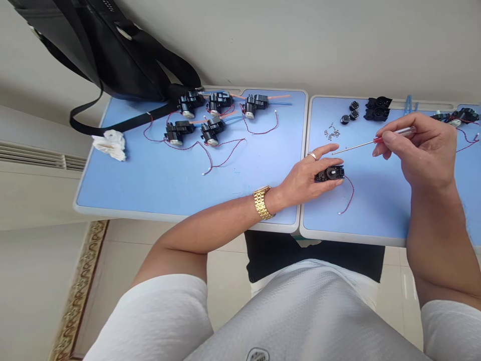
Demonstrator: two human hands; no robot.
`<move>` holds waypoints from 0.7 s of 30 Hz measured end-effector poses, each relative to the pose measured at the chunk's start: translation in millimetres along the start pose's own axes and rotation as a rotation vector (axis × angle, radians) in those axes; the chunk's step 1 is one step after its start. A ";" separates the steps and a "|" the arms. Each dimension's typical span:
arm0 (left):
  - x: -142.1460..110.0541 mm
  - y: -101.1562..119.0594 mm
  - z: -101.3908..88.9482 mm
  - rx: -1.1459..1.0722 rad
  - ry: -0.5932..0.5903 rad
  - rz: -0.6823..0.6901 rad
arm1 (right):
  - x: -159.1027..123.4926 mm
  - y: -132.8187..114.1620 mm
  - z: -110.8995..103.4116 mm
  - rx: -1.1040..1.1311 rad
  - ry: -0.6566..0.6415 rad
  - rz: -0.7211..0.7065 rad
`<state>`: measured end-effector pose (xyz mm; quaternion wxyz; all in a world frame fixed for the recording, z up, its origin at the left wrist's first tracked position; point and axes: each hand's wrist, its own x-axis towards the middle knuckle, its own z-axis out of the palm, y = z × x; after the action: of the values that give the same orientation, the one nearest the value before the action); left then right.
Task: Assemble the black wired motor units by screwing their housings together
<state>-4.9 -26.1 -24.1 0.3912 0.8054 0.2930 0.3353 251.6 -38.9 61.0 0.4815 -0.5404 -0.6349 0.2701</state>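
Note:
My left hand (313, 175) rests on the right-hand table, its thumb and fingers closed around a small black motor gearbox (332, 173). A thin red-and-black wire (351, 193) curls out from the gearbox's right side. Above the table my right hand (423, 145) grips a screwdriver (378, 140) by its clear and red handle. The thin shaft points left, its tip near my left index finger, apart from the gearbox. Several small screws (331, 132) lie loose just beyond the tip.
Behind the screws are small round black parts (350, 114) and black housings (377, 109). Several wired gearbox units (213, 131) stand on the left table (150, 175), near a crumpled tissue (110, 144) and a black bag (124, 55). Another unit (464, 116) sits at far right.

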 end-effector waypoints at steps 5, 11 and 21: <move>0.4 -4.2 1.9 -0.036 0.003 0.061 | -2.0 -4.3 -1.9 -0.039 -0.015 0.000; 0.4 -7.9 3.9 -0.043 -0.004 0.060 | -0.9 -4.9 -3.2 -0.047 0.015 -0.006; -0.9 -8.6 5.5 -0.017 -0.021 0.048 | -0.4 -1.1 -8.7 -0.006 0.038 -0.066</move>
<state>-3.1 -24.6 -34.1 0.3930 0.8123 0.2663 0.3388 259.0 -41.2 65.2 0.5004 -0.5257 -0.6441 0.2418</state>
